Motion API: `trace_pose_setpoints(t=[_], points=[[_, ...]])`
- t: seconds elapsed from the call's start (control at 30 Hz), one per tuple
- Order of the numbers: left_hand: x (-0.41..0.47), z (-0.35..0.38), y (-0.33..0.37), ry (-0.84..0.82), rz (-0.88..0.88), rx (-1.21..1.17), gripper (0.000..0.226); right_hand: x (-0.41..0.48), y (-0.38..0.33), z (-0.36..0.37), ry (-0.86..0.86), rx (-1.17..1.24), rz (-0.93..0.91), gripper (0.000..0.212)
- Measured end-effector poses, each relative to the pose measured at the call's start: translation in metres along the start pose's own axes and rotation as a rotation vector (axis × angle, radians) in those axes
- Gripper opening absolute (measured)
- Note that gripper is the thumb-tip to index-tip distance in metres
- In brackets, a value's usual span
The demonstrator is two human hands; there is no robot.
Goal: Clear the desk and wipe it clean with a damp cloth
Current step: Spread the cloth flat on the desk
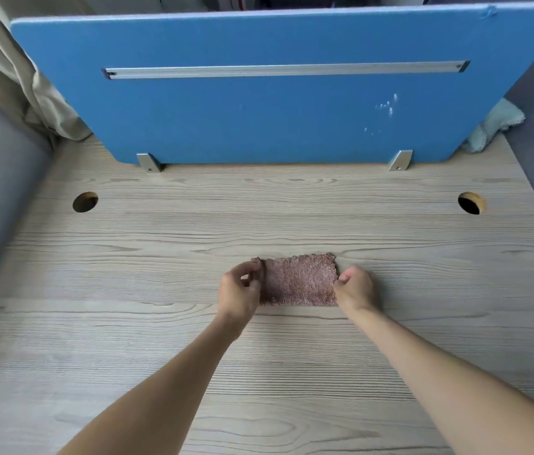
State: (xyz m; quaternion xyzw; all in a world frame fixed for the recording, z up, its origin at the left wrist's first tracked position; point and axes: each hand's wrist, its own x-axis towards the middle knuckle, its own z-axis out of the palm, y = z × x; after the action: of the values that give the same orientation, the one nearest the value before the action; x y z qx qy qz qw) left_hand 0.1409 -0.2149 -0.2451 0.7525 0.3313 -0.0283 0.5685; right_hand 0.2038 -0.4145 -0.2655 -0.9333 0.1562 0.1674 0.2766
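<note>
Head view: the pink cloth (298, 280) lies flat at the middle of the desk (111, 290). The left hand (239, 289) pinches its 9 o'clock edge and the right hand (356, 287) pinches its 3 o'clock edge, fingers curled. A blue divider (259, 119) stands at 12 o'clock, and a green rag (495, 126) lies at 2 o'clock.
</note>
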Motion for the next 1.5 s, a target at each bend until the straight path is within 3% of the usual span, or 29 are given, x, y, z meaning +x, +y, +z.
trace_pose_setpoints(t=[0.17, 0.33, 0.5, 0.57, 0.63, 0.7, 0.77, 0.87, 0.93, 1.03, 1.1, 1.2, 1.3, 1.33, 1.4, 1.5], points=[[-0.001, -0.002, 0.001, 0.01, -0.017, -0.038, 0.022, -0.002, -0.006, 0.0, -0.064, 0.066, 0.022, 0.027], [0.002, -0.006, 0.0, -0.018, -0.004, 0.079, 0.038, -0.006, -0.001, -0.004, -0.069, 0.023, 0.08, 0.03], [-0.005, -0.001, -0.005, -0.023, 0.186, 0.619, 0.05, -0.001, 0.013, 0.006, -0.161, 0.007, 0.12, 0.03], [-0.013, 0.0, -0.004, 0.02, 0.399, 0.805, 0.045, -0.002, 0.009, 0.005, -0.148, 0.018, 0.102, 0.036], [-0.017, 0.0, -0.009, -0.112, 0.576, 0.95, 0.043, -0.003, 0.005, 0.004, -0.139, 0.021, 0.097, 0.041], [-0.019, 0.002, -0.012, -0.298, 0.563, 1.098, 0.05, -0.004, 0.004, 0.006, -0.144, 0.026, 0.119, 0.045], [-0.02, 0.005, -0.008, -0.37, 0.492, 1.183, 0.054, -0.009, 0.001, 0.005, -0.17, 0.028, 0.13, 0.042], [-0.021, 0.011, 0.006, -0.33, 0.445, 1.013, 0.035, -0.022, -0.013, -0.005, -0.179, 0.041, 0.056, 0.039], [-0.022, 0.012, 0.016, -0.28, 0.318, 0.655, 0.021, -0.034, -0.03, -0.011, -0.181, 0.108, -0.007, 0.032], [-0.023, 0.009, 0.032, -0.266, -0.072, 0.004, 0.031, -0.054, -0.059, -0.012, -0.241, 0.192, -0.156, 0.018], [-0.023, 0.003, 0.035, -0.254, -0.176, -0.185, 0.034, -0.065, -0.073, -0.008, -0.368, 0.283, -0.275, 0.005], [-0.016, -0.009, 0.024, -0.051, -0.174, -0.041, 0.012, -0.068, -0.072, -0.004, -0.341, 0.266, -0.306, 0.032], [-0.007, -0.018, 0.006, -0.004, -0.134, 0.462, 0.009, -0.06, -0.058, 0.001, -0.388, 0.025, -0.322, 0.042], [-0.006, -0.018, -0.001, -0.008, -0.121, 0.587, 0.02, -0.06, -0.054, 0.004, -0.456, -0.047, -0.335, 0.043], [-0.008, -0.015, -0.008, 0.001, -0.118, 0.54, 0.043, -0.06, -0.05, 0.01, -0.481, -0.079, -0.34, 0.042], [-0.01, -0.009, -0.01, 0.044, -0.141, 0.346, 0.04, -0.059, -0.054, 0.018, -0.379, 0.161, -0.184, 0.039]])
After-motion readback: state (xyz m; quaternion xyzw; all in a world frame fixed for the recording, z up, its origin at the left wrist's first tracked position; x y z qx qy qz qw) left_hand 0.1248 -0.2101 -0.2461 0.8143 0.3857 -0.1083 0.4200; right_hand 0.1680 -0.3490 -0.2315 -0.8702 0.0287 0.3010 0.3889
